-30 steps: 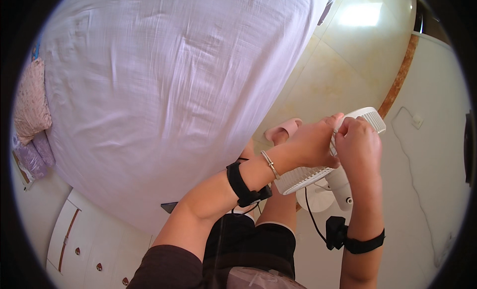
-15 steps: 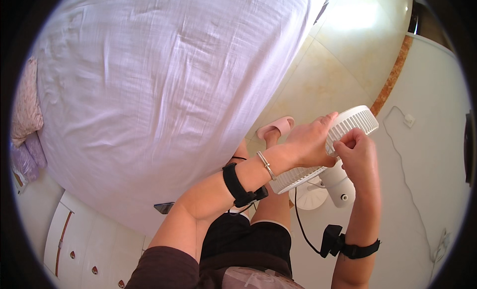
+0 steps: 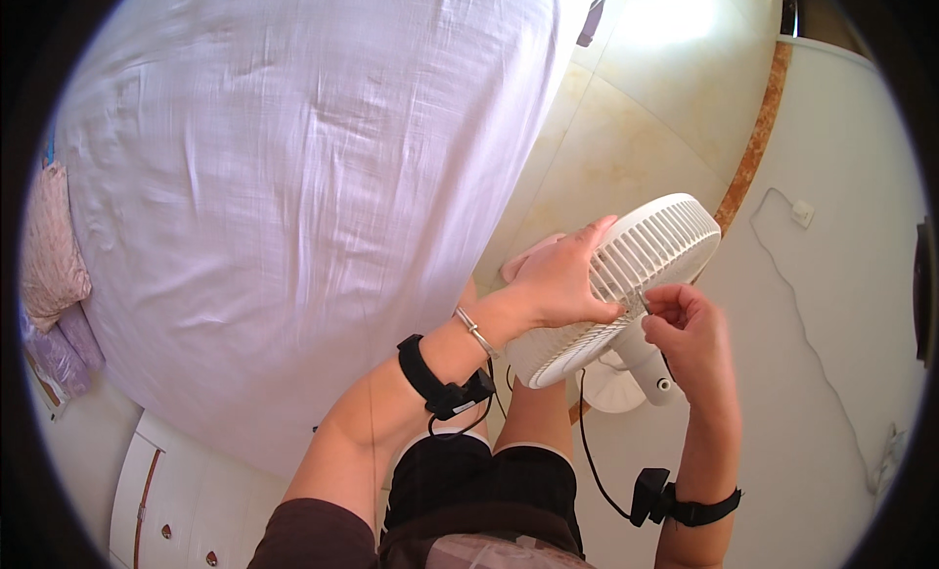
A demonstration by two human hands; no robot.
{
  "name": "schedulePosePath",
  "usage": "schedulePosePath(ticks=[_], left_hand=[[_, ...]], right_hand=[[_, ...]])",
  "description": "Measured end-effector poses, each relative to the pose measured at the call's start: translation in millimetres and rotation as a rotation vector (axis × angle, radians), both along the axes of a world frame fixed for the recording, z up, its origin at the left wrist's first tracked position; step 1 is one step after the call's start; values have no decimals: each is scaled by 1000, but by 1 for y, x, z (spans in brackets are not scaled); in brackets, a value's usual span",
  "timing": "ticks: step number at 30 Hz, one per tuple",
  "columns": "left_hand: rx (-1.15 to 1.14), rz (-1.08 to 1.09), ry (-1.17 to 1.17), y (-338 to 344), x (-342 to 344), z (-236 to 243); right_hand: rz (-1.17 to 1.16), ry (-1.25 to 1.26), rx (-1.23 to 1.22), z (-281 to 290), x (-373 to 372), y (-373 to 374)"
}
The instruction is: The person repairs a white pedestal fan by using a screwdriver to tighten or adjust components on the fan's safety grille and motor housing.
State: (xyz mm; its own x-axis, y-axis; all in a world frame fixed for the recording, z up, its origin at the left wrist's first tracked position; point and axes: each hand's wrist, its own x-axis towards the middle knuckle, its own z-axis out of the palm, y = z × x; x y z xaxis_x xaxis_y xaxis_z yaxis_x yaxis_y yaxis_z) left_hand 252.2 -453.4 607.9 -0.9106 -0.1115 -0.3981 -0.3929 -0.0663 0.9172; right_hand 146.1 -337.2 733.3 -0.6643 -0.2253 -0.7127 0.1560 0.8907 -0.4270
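Observation:
A white standing fan (image 3: 675,234) rises beside my legs, its slatted rear guard turned toward me. My left hand (image 3: 558,285) is closed round the near side of the guard, thumb on the rear slats and fingers along the rim. Close to the middle of the guard, just above the white motor housing (image 3: 641,359), my right hand (image 3: 690,329) pinches with thumb and forefinger. A thin, dark sliver shows at those fingertips, too small to name. Below the fan head, part of the round white base (image 3: 616,388) is visible on the floor.
A bed with a pale lilac sheet (image 3: 293,178) fills the left, with a pink pillow (image 3: 54,246) at its edge. White drawers (image 3: 186,491) stand lower left. On the right wall a cord (image 3: 797,315) hangs from a socket (image 3: 802,213). Black straps with small devices circle both forearms.
My right hand has moved from the guard's outer part to near its centre above the motor housing. The left thumb now lies on the rear slats. The fan head shows more of its back.

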Motion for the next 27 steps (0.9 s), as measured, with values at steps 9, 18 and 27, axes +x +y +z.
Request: schedulePosePath(ticks=[9,18,27], left_hand=[[-52,-39,-49,-15,1,-5],[189,27,-46,-21,15,-24],[296,71,-147,-33,15,-27]], right_hand=[[-103,-232,-126,-8,12,7],[-176,-259,-91,-17,16,22],[-125,-170,-226,-29,18,41]])
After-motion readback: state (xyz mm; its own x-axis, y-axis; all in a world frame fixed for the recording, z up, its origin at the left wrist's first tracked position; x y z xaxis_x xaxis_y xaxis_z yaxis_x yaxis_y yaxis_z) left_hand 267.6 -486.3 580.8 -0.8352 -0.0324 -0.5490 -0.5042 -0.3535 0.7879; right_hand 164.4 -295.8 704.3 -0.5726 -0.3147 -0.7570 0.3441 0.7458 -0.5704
